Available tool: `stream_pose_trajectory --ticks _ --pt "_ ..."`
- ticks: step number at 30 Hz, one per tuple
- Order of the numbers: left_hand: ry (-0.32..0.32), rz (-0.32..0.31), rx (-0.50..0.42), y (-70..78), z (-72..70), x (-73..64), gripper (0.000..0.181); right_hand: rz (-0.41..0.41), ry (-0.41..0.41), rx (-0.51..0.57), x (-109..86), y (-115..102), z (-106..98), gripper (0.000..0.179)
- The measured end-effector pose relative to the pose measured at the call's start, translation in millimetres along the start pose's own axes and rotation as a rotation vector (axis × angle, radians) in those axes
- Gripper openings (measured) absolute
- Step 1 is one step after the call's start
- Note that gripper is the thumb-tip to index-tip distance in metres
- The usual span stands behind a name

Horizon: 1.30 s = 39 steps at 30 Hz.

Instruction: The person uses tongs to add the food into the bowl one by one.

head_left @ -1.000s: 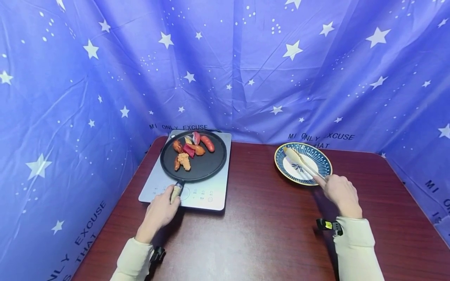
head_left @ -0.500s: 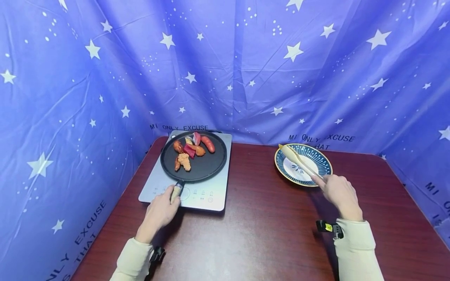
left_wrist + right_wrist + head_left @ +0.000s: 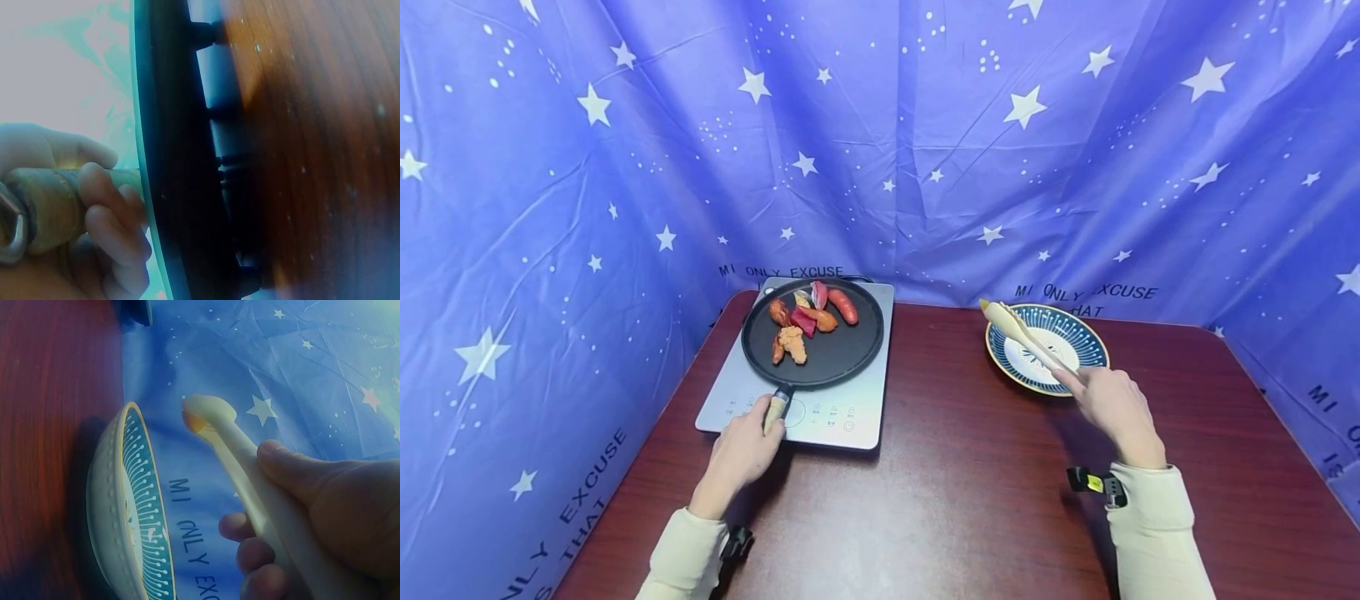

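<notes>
In the head view my left hand [image 3: 745, 446] grips the wooden handle [image 3: 777, 411] of a round black frying pan [image 3: 842, 358]; the left wrist view shows its fingers curled round that handle. In the pan lie a red sausage [image 3: 842, 306], a lumpy golden-brown piece [image 3: 792, 343] and several other food pieces. My right hand [image 3: 1120, 414] holds cream-coloured tongs [image 3: 250, 465], thumb on one arm and fingers under the other. Between their tips sits a small orange-yellow piece [image 3: 192, 420], its kind mostly hidden. The tongs are above the left part of a blue-patterned plate [image 3: 1093, 346].
Under the pan is a silver induction cooker [image 3: 865, 421] at the table's back left. The dark red wooden table [image 3: 955, 467] reaches back to a blue star-printed curtain [image 3: 895, 167], which also hangs along both sides. A black camera is strapped to each wrist.
The right hand has moved slightly left, and the tongs' tips with the orange-yellow piece have shifted from over the plate to beyond its left rim. Left hand and pan stay in place.
</notes>
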<state>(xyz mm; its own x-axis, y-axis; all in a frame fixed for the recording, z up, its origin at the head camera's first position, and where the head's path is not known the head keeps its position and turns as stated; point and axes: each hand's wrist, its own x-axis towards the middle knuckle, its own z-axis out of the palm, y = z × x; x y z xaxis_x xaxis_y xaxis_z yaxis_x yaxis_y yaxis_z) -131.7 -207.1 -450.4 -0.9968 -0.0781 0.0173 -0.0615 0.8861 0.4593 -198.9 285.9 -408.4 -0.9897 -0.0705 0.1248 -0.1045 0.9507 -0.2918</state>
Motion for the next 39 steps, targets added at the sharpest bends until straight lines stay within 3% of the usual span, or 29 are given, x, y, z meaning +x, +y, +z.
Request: stream_pose_trajectory --ticks 27,39 --pt "0.002 -0.001 0.003 -0.2 0.4 -0.5 0.05 -0.11 0.064 0.029 2.0 -35.5 2.7 0.049" --pt "0.003 -0.001 0.005 0.2 -0.3 -0.2 0.051 -0.236 0.146 0.019 4.6 -55.5 10.3 0.046"
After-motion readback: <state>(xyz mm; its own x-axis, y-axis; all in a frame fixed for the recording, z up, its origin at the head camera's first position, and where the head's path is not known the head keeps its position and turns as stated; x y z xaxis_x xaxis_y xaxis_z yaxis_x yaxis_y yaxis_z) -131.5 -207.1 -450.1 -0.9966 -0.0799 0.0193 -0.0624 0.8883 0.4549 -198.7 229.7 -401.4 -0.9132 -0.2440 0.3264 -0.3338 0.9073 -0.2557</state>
